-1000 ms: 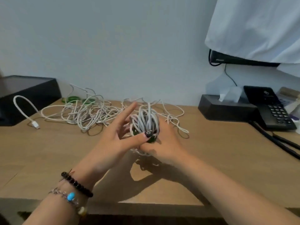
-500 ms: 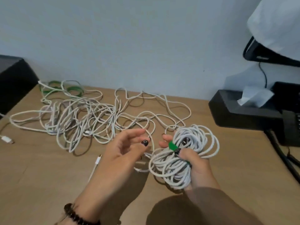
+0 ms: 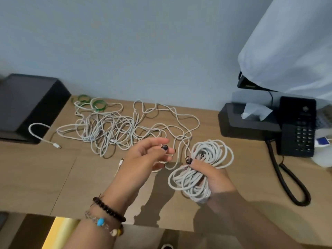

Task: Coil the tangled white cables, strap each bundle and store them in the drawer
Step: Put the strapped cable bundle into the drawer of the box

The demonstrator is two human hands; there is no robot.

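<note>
My right hand (image 3: pixel 213 175) grips a coiled white cable bundle (image 3: pixel 212 155) around its middle, held just above the wooden desk (image 3: pixel 36 177). My left hand (image 3: pixel 143 159) hovers to the left of the bundle with fingers apart and nothing in it. A heap of tangled white cables (image 3: pixel 111 130) lies on the desk behind the hands, with one long loop running toward the bundle. Two green straps (image 3: pixel 93 103) lie at the back of the heap near the wall. A loose white plug end (image 3: pixel 55 145) rests at the left. No drawer is in view.
A black box (image 3: pixel 27 105) stands at the back left. At the right are a black tissue holder (image 3: pixel 248 123) and a black desk phone (image 3: pixel 298 126) with its coiled cord (image 3: pixel 287 184) trailing forward. A white cloth (image 3: pixel 291 42) hangs over a dark device at upper right.
The coiled bundle went from both hands to the right hand alone and moved right. My left hand came off it and opened. The view tilted down toward the desk.
</note>
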